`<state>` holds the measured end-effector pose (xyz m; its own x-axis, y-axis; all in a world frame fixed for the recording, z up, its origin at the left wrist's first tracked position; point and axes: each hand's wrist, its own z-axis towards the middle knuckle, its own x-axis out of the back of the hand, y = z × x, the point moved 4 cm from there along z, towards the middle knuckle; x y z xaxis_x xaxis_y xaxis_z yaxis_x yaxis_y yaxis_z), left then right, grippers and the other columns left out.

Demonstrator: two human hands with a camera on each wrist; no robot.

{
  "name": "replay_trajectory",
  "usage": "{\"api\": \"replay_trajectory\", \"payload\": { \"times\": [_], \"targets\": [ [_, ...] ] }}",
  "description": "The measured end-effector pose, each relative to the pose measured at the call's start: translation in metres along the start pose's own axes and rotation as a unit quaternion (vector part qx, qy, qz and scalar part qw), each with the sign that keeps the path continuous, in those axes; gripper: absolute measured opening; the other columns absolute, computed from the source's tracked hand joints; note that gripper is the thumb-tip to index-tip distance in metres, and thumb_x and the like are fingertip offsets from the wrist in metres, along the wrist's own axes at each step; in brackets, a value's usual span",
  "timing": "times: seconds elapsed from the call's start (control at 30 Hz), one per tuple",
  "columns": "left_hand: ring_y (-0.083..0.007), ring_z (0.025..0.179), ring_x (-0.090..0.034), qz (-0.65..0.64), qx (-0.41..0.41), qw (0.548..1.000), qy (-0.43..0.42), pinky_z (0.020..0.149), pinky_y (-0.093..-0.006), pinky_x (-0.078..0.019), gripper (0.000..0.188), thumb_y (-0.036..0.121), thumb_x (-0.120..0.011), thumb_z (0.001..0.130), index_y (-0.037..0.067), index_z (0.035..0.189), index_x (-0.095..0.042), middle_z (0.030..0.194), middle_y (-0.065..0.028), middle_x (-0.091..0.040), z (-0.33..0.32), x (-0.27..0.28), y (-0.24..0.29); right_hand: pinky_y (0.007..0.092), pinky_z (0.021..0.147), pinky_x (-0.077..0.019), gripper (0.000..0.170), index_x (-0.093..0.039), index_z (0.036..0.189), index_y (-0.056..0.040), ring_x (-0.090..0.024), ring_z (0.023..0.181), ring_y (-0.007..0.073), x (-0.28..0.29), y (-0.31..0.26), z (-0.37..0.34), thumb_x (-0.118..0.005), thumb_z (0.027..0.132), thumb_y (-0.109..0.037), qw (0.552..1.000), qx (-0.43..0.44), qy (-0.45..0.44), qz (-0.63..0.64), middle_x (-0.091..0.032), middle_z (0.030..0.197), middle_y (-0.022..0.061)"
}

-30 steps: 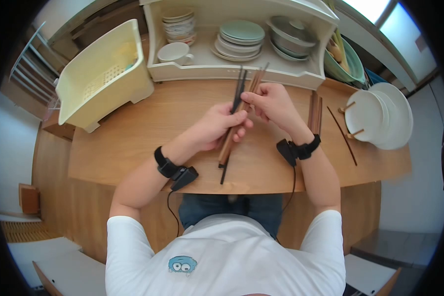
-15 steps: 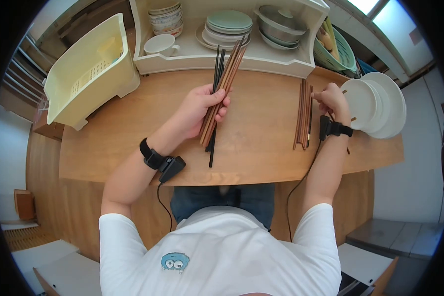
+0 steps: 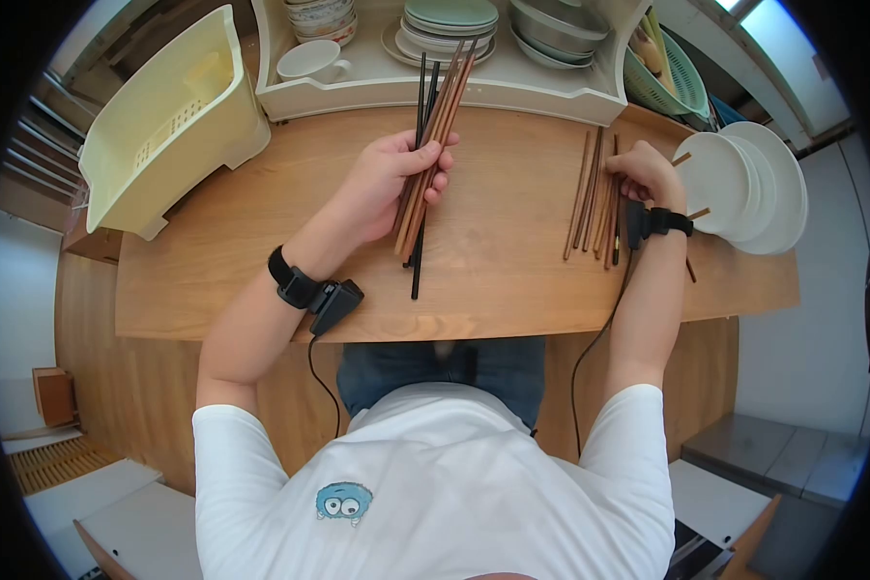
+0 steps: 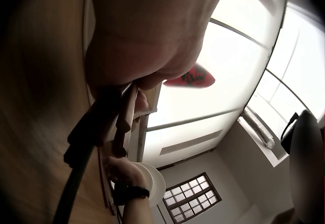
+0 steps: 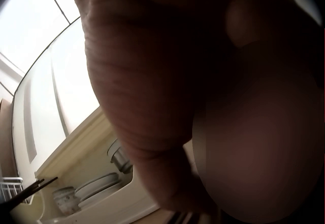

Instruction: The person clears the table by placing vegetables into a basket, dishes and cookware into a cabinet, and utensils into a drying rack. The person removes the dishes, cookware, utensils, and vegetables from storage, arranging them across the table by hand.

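Note:
My left hand (image 3: 389, 184) grips a bundle of brown and black chopsticks (image 3: 447, 106) above the table, thumb across them. Their upper ends fan toward the shelf; one black chopstick sticks out lower than the rest. To the right, several chopsticks (image 3: 575, 206) lie side by side on the table, slightly spread. Over their right side is my right hand (image 3: 652, 176), fingers bent and fingertips right at the chopsticks; whether it pinches one I cannot tell. A separate dark chopstick (image 3: 690, 271) shows beyond the right wrist. In the right wrist view the hand (image 5: 137, 112) hides most of the work.
Behind the table (image 3: 290, 213) stands a cream shelf (image 3: 358, 95) with bowls, a cup (image 3: 309, 62), stacked plates (image 3: 449, 14) and metal bowls. A yellow basket (image 3: 116, 164) stands left. White plates (image 3: 778, 188) stand on a wooden-pegged rack at right, near a green basket (image 3: 686, 92).
My right hand has left the bundle and moved right to the chopsticks on the table, which have spread apart in the last half second. The left hand keeps its grip, moved slightly left.

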<state>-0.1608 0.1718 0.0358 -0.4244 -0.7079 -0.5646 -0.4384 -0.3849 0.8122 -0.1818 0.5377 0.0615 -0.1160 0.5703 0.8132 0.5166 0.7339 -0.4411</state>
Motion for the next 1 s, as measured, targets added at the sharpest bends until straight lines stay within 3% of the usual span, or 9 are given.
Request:
{"api": "replay_trajectory", "payload": {
  "times": [0.17,0.37,0.47,0.5,0.57,0.63,0.77,0.83,1.0],
  "targets": [
    [-0.0096,0.074,-0.058,0.010,0.004,1.000,0.007,0.062,-0.0227,-0.0518,0.023,0.015,-0.051,0.105,0.001,0.123,-0.056,0.091,-0.0023,-0.061,0.001,0.002,-0.001,0.0317,0.037,-0.0379,0.025,-0.061,0.073,0.0025,-0.055,0.042,0.0171,-0.002,0.000,0.006,-0.072,0.081,-0.019,0.999,0.026,0.005,-0.019,-0.060,0.057,0.0105],
    [-0.0099,0.075,-0.058,0.017,0.008,1.000,0.013,0.064,-0.0236,-0.0504,0.027,0.014,-0.052,0.104,0.000,0.126,-0.056,0.092,-0.0020,-0.060,0.001,0.004,-0.002,0.0307,0.035,-0.0393,0.019,-0.060,0.075,0.0015,-0.055,0.040,0.0172,0.010,0.015,0.012,-0.064,0.086,-0.014,0.995,0.045,-0.039,0.075,-0.058,0.056,0.0084],
    [-0.0113,0.078,-0.061,0.011,0.005,1.000,0.007,0.065,-0.0241,-0.0532,0.027,0.014,-0.053,0.104,0.000,0.127,-0.055,0.093,-0.0029,-0.061,0.004,0.008,-0.005,0.0245,0.037,-0.0446,0.016,-0.062,0.088,0.0002,-0.057,0.041,0.0145,0.030,0.000,-0.012,-0.061,0.091,-0.015,0.940,0.130,-0.035,0.314,-0.061,0.062,0.0075],
    [-0.0125,0.080,-0.063,0.015,0.006,1.000,0.004,0.067,-0.0245,-0.0546,0.028,0.014,-0.054,0.104,0.000,0.128,-0.055,0.094,-0.0036,-0.062,0.004,0.007,-0.006,0.0245,0.037,-0.0446,0.016,-0.062,0.088,0.0002,-0.057,0.041,0.0145,0.031,-0.011,-0.028,-0.061,0.091,-0.015,0.940,0.135,-0.035,0.311,-0.061,0.062,0.0075],
    [-0.0137,0.083,-0.065,0.021,0.004,1.000,0.002,0.068,-0.0248,-0.0559,0.028,0.013,-0.054,0.104,0.000,0.128,-0.055,0.095,-0.0042,-0.063,0.002,0.007,-0.006,0.0248,0.040,-0.0482,0.018,-0.061,0.093,0.0007,-0.060,0.043,0.0157,0.025,-0.050,-0.058,-0.062,0.094,-0.017,0.866,0.267,-0.089,0.413,-0.063,0.064,0.0079],
    [-0.0163,0.088,-0.068,0.025,0.010,1.000,-0.008,0.071,-0.0261,-0.0583,0.028,0.013,-0.054,0.103,0.000,0.128,-0.055,0.098,-0.0052,-0.063,0.002,0.004,-0.008,0.0250,0.042,-0.0493,0.019,-0.061,0.094,0.0010,-0.062,0.046,0.0165,0.001,-0.084,-0.074,-0.063,0.095,-0.018,0.832,0.317,-0.135,0.434,-0.065,0.068,0.0088],
    [-0.0178,0.089,-0.068,0.022,0.021,0.999,-0.014,0.074,-0.0277,-0.0591,0.028,0.015,-0.054,0.104,0.000,0.127,-0.054,0.101,-0.0068,-0.064,0.001,0.001,-0.010,0.0281,0.047,-0.0566,0.020,-0.059,0.097,0.0041,-0.069,0.054,0.0194,-0.065,-0.137,-0.101,-0.061,0.097,-0.016,0.820,0.275,-0.253,0.434,-0.068,0.075,0.0126],
    [-0.0196,0.090,-0.069,0.022,0.007,0.998,-0.064,0.077,-0.0309,-0.0600,0.027,0.019,-0.053,0.104,0.001,0.125,-0.054,0.105,-0.0086,-0.064,0.001,-0.002,-0.010,0.0286,0.048,-0.0578,0.021,-0.059,0.098,0.0047,-0.070,0.055,0.0199,-0.089,-0.146,-0.097,-0.061,0.097,-0.016,0.816,0.270,-0.261,0.439,-0.068,0.077,0.0136],
    [-0.0200,0.090,-0.068,0.004,0.032,0.998,-0.051,0.077,-0.0319,-0.0583,0.028,0.024,-0.053,0.105,0.003,0.123,-0.053,0.107,-0.0099,-0.065,0.000,-0.003,-0.012,0.0271,0.044,-0.0552,0.023,-0.059,0.095,0.0047,-0.069,0.055,0.0185,-0.104,-0.147,-0.089,-0.062,0.097,-0.018,0.801,0.268,-0.255,0.471,-0.070,0.079,0.0150]
  ]
}}
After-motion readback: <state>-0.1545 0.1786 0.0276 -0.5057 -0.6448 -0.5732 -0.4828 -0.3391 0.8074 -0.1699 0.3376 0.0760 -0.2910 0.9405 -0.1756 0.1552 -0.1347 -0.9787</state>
